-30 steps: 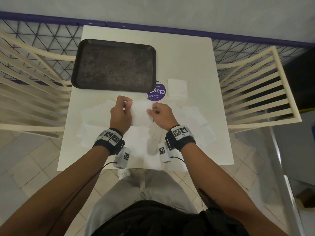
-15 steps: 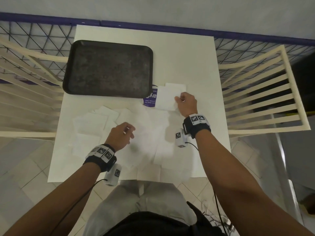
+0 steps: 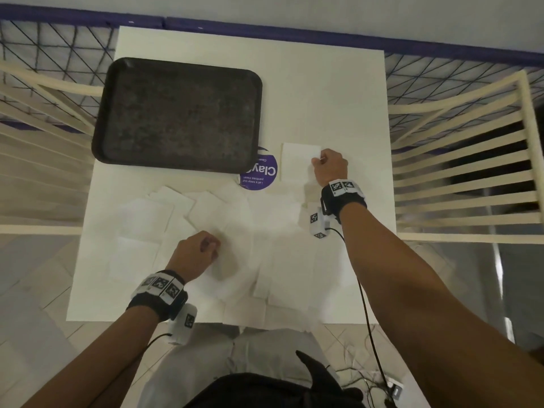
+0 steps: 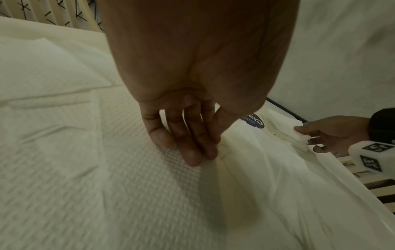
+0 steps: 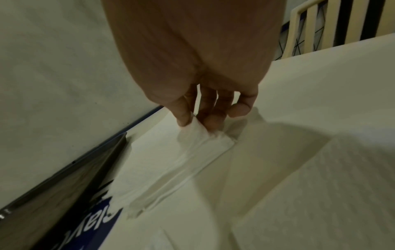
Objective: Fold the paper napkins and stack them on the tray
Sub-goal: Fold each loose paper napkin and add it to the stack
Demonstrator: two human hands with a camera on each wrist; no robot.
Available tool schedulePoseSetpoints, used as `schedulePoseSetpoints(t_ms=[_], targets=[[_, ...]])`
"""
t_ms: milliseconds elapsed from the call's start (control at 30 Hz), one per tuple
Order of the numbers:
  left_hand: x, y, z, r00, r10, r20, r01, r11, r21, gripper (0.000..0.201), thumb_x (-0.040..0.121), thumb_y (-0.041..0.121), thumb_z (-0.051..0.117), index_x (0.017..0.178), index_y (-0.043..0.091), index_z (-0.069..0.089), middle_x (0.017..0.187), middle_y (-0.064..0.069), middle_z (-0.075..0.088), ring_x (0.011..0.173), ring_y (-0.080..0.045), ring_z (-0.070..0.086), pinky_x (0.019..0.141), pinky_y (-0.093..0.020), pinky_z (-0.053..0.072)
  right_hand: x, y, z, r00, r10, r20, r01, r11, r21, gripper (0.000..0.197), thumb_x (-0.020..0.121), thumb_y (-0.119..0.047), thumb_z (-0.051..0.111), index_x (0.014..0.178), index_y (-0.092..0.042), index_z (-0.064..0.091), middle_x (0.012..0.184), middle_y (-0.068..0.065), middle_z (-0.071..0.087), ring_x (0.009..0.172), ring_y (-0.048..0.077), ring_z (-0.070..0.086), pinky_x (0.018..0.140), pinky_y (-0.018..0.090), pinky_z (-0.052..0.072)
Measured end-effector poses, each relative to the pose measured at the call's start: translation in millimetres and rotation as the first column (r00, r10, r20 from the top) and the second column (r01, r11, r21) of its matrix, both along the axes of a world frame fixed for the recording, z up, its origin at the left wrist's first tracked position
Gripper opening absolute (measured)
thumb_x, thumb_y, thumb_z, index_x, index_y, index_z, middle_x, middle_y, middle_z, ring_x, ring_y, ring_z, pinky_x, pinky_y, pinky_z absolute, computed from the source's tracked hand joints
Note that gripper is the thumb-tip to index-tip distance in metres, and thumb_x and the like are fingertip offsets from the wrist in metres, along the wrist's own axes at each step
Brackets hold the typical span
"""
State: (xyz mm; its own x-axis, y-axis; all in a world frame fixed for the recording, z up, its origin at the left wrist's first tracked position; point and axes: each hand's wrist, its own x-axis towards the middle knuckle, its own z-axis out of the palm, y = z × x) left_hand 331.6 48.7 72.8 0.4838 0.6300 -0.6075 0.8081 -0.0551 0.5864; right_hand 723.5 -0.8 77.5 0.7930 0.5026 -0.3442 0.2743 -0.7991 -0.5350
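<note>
A dark empty tray (image 3: 176,113) lies at the back left of the white table (image 3: 323,92). Just right of it sits a small stack of folded white napkins (image 3: 295,164) (image 5: 171,157). My right hand (image 3: 319,160) (image 5: 197,124) pinches the near right corner of the top one between thumb and fingers. Several unfolded napkins (image 3: 265,225) (image 4: 107,169) overlap across the front half of the table. My left hand (image 3: 210,248) (image 4: 211,152) is down on them. Its fingertips (image 4: 192,157) and thumb pinch a small ridge of one napkin.
A round purple sticker (image 3: 260,172) shows on the table between the tray and the folded stack. Cream slatted chairs (image 3: 459,160) stand close on the right and on the left (image 3: 44,119). Some napkins overhang the table's front edge (image 3: 265,316).
A second ago both hands held one napkin at mid-table. My right hand has carried it to the folded stack by the sticker. My left hand dropped back onto the loose napkins.
</note>
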Motion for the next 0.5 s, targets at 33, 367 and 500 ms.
schedulePoseSetpoints(t_ms=[33,367,500], targets=[[0.3,0.5,-1.0,1.000,0.003,-0.008,-0.003,1.000,-0.002,0.013,0.097,0.022,0.060,0.094,0.030,0.069,0.077,0.009,0.075,0.077,-0.016,0.071,0.082,-0.040,0.059,0.0,0.1,-0.6,1.000,0.007,0.007,-0.007,1.000,-0.013,0.017,0.094,-0.016,0.060,0.092,0.001,0.063,0.087,0.013,0.066,0.082,0.028,0.050,0.067,0.027,0.036],[2.8,1.2,5.8,1.000,0.030,0.004,-0.030,1.000,0.004,0.013,0.098,0.023,0.058,0.092,0.028,0.068,0.074,0.011,0.075,0.072,-0.017,0.071,0.078,-0.041,0.061,-14.9,-5.0,3.6,0.995,-0.100,0.020,0.098,0.992,0.076,0.041,0.089,-0.018,0.067,0.126,-0.019,0.050,0.128,0.006,0.046,0.092,0.017,0.051,0.082,0.030,0.044],[1.6,1.3,11.0,0.999,0.027,0.031,-0.028,0.999,0.016,0.015,0.098,0.021,0.057,0.093,0.029,0.069,0.076,0.010,0.075,0.068,-0.016,0.071,0.074,-0.037,0.061,-42.6,-14.4,11.3,0.996,-0.070,0.056,0.059,0.983,0.175,0.033,0.088,-0.006,0.058,0.120,-0.016,0.057,0.116,0.007,0.053,0.089,0.015,0.054,0.079,0.027,0.043]])
